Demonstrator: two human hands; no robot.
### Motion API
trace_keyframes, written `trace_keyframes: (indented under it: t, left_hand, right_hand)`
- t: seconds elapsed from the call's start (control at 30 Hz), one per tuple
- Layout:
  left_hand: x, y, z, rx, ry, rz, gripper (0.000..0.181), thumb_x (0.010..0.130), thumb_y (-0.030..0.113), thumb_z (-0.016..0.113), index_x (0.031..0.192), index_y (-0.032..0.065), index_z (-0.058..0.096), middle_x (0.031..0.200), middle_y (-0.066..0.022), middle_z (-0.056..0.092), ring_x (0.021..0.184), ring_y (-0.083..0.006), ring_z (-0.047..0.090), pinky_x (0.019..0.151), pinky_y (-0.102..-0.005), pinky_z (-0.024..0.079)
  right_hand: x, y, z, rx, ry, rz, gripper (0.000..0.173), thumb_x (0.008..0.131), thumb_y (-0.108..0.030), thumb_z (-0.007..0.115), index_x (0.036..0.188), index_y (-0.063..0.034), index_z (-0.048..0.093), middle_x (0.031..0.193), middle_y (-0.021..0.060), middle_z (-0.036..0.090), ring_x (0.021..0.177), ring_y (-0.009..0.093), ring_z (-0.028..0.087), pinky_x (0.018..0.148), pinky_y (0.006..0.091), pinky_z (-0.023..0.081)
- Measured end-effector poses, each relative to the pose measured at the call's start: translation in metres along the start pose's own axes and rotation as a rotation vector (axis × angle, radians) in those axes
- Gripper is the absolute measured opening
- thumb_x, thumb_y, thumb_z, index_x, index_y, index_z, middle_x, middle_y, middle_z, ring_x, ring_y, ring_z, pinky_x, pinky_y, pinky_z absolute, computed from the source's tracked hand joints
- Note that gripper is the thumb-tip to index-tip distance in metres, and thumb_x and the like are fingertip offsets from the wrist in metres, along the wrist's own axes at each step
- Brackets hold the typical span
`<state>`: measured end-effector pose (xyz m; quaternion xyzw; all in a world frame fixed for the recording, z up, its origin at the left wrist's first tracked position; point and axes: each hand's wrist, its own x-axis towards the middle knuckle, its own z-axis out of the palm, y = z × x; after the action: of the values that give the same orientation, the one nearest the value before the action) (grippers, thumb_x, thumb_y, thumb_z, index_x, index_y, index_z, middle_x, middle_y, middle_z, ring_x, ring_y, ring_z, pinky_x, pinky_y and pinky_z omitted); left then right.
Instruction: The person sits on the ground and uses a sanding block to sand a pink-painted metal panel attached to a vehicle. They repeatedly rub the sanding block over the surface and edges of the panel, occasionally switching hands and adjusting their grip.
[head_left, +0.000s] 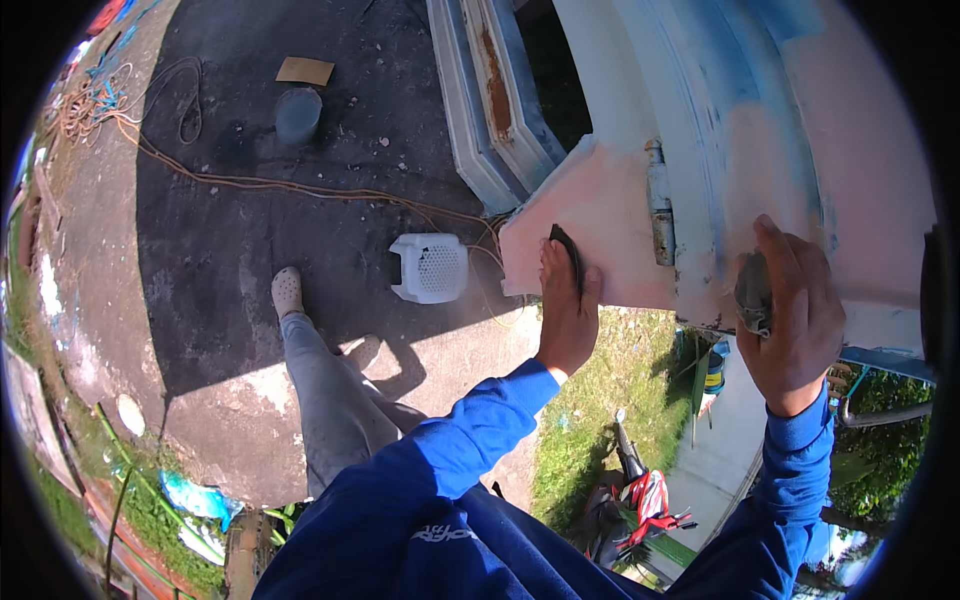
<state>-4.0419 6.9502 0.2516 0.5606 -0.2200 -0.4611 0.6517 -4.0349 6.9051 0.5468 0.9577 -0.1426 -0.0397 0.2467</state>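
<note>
My left hand (564, 319) presses a dark, thin sheet, apparently sandpaper (571, 251), between thumb and fingers against a panel with pinkish patches (619, 225). In my right hand (802, 315) is a wadded grey-green cloth (754, 292), held close to the adjoining white, blue and pink body panel (757, 165). A worn metal hinge (660, 202) joins the two surfaces between my hands. My right palm is hidden from view.
A white perforated plastic stool (431, 268) stands on the concrete below. Farther off are a bucket of liquid (298, 116), a piece of cardboard (305, 71) and long cords (300, 186). A red and black motorcycle (637, 510) is near the grass.
</note>
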Motion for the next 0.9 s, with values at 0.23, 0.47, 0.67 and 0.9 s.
trace_keyframes:
  t: [0.23, 0.47, 0.67, 0.9]
  left_hand:
    - [-0.029, 0.021, 0.019, 0.010, -0.014, 0.013, 0.070, 0.106, 0.037, 0.032, 0.149, -0.0139, 0.012, 0.157, -0.0348, 0.009, 0.148, -0.0448, 0.008, 0.121, -0.0478, 0.008]
    - [-0.048, 0.004, 0.000, 0.173, -0.185, 0.197, 0.066, 0.106, 0.033, 0.030, 0.152, -0.0082, 0.007, 0.159, -0.0305, 0.006, 0.150, -0.0413, 0.003, 0.122, -0.0478, 0.007]
    - [0.008, 0.016, -0.015, 0.118, -0.156, 0.437, 0.069, 0.105, 0.037, 0.034, 0.152, -0.0074, 0.010, 0.159, -0.0298, 0.007, 0.149, -0.0424, 0.005, 0.121, -0.0489, 0.007]
    - [0.031, 0.042, -0.013, 0.159, -0.122, 0.427, 0.072, 0.104, 0.039, 0.039, 0.153, -0.0054, 0.010, 0.159, -0.0300, 0.008, 0.149, -0.0434, 0.009, 0.120, -0.0484, 0.010]
  right_hand:
    - [-0.002, 0.001, -0.001, 0.019, 0.004, 0.034, 0.081, 0.060, 0.008, 0.076, 0.136, -0.0087, 0.050, 0.112, 0.0169, 0.064, 0.094, 0.035, 0.065, 0.074, 0.0415, 0.056]
    - [0.008, 0.002, -0.005, 0.022, 0.040, -0.038, 0.085, 0.049, 0.006, 0.075, 0.130, -0.0034, 0.055, 0.099, 0.0150, 0.061, 0.083, 0.032, 0.062, 0.068, 0.0400, 0.053]
    - [0.013, 0.001, -0.006, 0.010, -0.001, -0.066, 0.077, 0.052, 0.003, 0.074, 0.127, -0.0037, 0.058, 0.093, 0.0128, 0.059, 0.078, 0.030, 0.061, 0.065, 0.0385, 0.052]
    - [0.010, -0.002, -0.005, 0.062, 0.069, -0.061, 0.065, 0.065, -0.011, 0.081, 0.125, -0.0042, 0.058, 0.092, 0.0121, 0.061, 0.078, 0.028, 0.062, 0.066, 0.0368, 0.052]
